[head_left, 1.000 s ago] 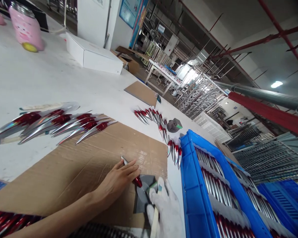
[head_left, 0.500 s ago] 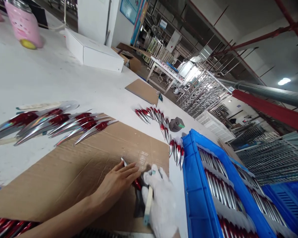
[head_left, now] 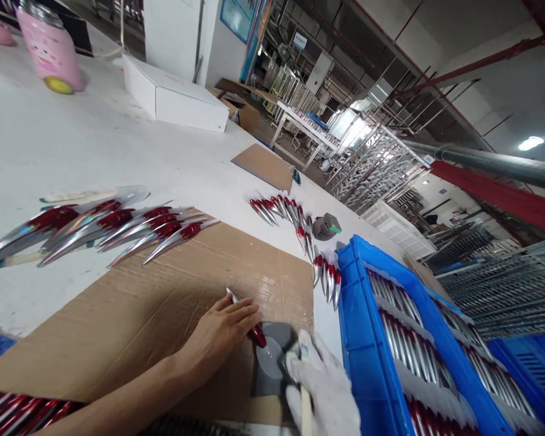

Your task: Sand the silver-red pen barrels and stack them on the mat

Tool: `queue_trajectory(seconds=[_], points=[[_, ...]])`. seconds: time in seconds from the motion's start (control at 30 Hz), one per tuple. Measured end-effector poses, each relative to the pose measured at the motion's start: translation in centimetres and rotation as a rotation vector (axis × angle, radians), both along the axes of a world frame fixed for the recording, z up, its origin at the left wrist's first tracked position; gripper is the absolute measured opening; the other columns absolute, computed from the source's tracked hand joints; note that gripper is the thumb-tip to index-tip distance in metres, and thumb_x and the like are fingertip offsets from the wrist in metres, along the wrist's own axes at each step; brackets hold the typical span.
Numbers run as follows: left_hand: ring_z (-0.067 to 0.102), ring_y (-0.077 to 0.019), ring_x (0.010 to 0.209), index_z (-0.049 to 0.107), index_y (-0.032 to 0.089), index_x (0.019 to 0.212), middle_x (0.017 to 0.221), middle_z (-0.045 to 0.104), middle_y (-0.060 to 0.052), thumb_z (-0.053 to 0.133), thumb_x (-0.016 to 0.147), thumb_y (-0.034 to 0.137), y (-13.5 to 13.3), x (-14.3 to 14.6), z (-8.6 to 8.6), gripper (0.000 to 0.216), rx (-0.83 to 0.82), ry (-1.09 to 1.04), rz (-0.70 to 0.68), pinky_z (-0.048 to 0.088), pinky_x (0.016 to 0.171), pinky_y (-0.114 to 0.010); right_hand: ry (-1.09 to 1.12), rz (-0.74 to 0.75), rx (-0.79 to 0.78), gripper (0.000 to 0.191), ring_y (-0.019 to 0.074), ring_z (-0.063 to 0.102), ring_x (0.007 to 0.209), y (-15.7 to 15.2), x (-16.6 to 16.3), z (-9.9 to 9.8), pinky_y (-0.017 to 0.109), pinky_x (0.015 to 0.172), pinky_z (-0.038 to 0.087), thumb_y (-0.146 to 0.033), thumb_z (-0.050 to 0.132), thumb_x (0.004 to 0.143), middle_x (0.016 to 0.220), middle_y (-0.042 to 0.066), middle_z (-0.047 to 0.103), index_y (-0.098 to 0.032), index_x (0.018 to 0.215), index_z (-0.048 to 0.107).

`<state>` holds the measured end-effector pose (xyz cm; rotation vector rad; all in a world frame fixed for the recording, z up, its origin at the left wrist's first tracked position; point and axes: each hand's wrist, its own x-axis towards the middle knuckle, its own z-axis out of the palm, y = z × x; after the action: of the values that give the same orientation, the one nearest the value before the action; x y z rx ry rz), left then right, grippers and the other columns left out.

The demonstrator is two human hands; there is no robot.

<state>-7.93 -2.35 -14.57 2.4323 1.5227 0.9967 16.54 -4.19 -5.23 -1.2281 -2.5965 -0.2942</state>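
Observation:
My bare left hand [head_left: 229, 327] lies over a slim, pointed red-and-silver piece [head_left: 257, 335], pressing it to the cardboard sheet [head_left: 200, 278]. The silver tip pokes out past the fingers, and the red end reaches the edge of a pale round disc [head_left: 269, 358] on a dark grey square [head_left: 266, 388]. Just right of the disc is my right hand [head_left: 329, 381] in a white glove, its fingers bent inward. A pale strip [head_left: 306, 412] runs along the gloved fingers. Something small and dark shows at the fingertips, too hidden to name.
A blue crate [head_left: 356, 327] of similar pieces in rows stands at right. More pieces [head_left: 154, 227] lie at left, with others [head_left: 293, 212] toward the back beside a grey block [head_left: 326, 226]. A white box [head_left: 181, 100] and a pink bottle [head_left: 52, 51] stand farther off.
My gloved right hand has moved right and slightly down, away from the piece, uncovering the pale disc and more of the grey square. My left hand still presses on the piece.

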Motion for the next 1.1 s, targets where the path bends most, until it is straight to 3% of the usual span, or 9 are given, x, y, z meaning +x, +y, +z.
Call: queue_trajectory(seconds=[0.07, 0.17, 0.3, 0.43, 0.57, 0.73, 0.8, 0.97, 1.1], points=[[0.068, -0.0257, 0.125, 0.069, 0.028, 0.126, 0.127, 0.078, -0.004, 0.048, 0.103, 0.015, 0.0, 0.0, 0.0, 0.035, -0.004, -0.011, -0.007, 0.044, 0.112, -0.050, -0.078, 0.017, 0.004, 0.043, 0.0397, 0.063, 0.123, -0.7, 2.1, 1.2, 0.047, 0.087, 0.060, -0.022, 0.076, 0.068, 0.141, 0.008, 0.062, -0.031, 0.111, 0.075], [0.067, -0.0262, 0.126, 0.069, 0.028, 0.126, 0.127, 0.078, -0.004, 0.047, 0.103, 0.016, -0.2, -0.1, 0.6, 0.034, -0.014, -0.026, -0.009, 0.042, 0.113, -0.050, -0.148, 0.042, -0.016, 0.043, 0.0421, 0.054, 0.132, -0.8, 2.7, 2.0, 0.054, 0.094, 0.057, -0.026, 0.077, 0.073, 0.149, 0.010, 0.055, -0.034, 0.115, 0.073], [0.066, -0.0248, 0.127, 0.068, 0.029, 0.127, 0.126, 0.079, -0.002, 0.045, 0.103, 0.013, -0.4, -0.2, 1.6, 0.037, -0.032, -0.030, -0.009, 0.043, 0.111, -0.048, -0.172, 0.097, -0.100, 0.034, 0.0400, 0.051, 0.135, -0.2, -1.2, 0.4, 0.055, 0.098, 0.055, -0.035, 0.076, 0.080, 0.152, 0.006, 0.052, -0.034, 0.114, 0.072], [0.068, -0.0246, 0.125, 0.069, 0.030, 0.124, 0.123, 0.080, -0.001, 0.049, 0.100, 0.011, -0.3, 0.1, 1.4, 0.037, -0.046, -0.037, -0.006, 0.041, 0.112, -0.048, -0.107, 0.070, 0.078, 0.014, 0.0366, 0.066, 0.112, -0.4, -3.1, -0.8, 0.047, 0.080, 0.061, -0.038, 0.073, 0.085, 0.129, 0.006, 0.069, -0.032, 0.098, 0.075], [0.068, -0.0249, 0.124, 0.070, 0.029, 0.124, 0.123, 0.080, -0.002, 0.048, 0.100, 0.010, -0.1, 0.3, 0.7, 0.038, -0.044, -0.046, 0.008, 0.042, 0.112, -0.049, -0.140, 0.051, 0.015, 0.028, 0.0370, 0.058, 0.126, -0.8, -2.6, -0.9, 0.048, 0.088, 0.060, -0.031, 0.074, 0.081, 0.142, 0.006, 0.060, -0.034, 0.109, 0.074], [0.069, -0.0236, 0.122, 0.072, 0.031, 0.120, 0.121, 0.080, 0.000, 0.049, 0.100, 0.011, 0.0, 0.4, 0.5, 0.036, -0.027, -0.048, 0.018, 0.041, 0.112, -0.047, -0.005, -0.223, 0.095, 0.025, 0.0399, 0.063, 0.116, -1.6, -4.0, -1.5, 0.054, 0.087, 0.058, -0.032, 0.074, 0.079, 0.125, 0.012, 0.069, -0.030, 0.104, 0.075], [0.070, -0.0237, 0.121, 0.072, 0.031, 0.121, 0.120, 0.081, 0.000, 0.049, 0.101, 0.013, 0.0, 0.5, 0.5, 0.035, -0.021, -0.044, 0.022, 0.040, 0.113, -0.047, -0.042, -0.069, 0.062, 0.022, 0.0366, 0.061, 0.121, -1.6, -4.2, -1.2, 0.048, 0.086, 0.059, -0.029, 0.071, 0.083, 0.134, 0.009, 0.066, -0.031, 0.105, 0.075], [0.069, -0.0234, 0.122, 0.072, 0.030, 0.119, 0.120, 0.081, -0.001, 0.047, 0.103, 0.013, 0.1, 0.3, 0.8, 0.034, -0.008, -0.035, 0.027, 0.041, 0.111, -0.045, -0.052, 0.018, 0.156, 0.018, 0.0398, 0.063, 0.117, -1.7, -0.9, -1.2, 0.048, 0.080, 0.059, -0.036, 0.080, 0.074, 0.133, 0.004, 0.067, -0.034, 0.091, 0.076], [0.069, -0.0216, 0.123, 0.070, 0.032, 0.121, 0.124, 0.080, 0.002, 0.049, 0.104, 0.017, 0.0, -0.1, 1.2, 0.032, -0.006, -0.021, -0.027, 0.043, 0.109, -0.042, -0.134, 0.005, 0.039, 0.025, 0.0356, 0.060, 0.125, -2.9, 3.7, -0.6, 0.042, 0.089, 0.058, -0.040, 0.077, 0.076, 0.142, 0.001, 0.062, -0.034, 0.100, 0.076]])
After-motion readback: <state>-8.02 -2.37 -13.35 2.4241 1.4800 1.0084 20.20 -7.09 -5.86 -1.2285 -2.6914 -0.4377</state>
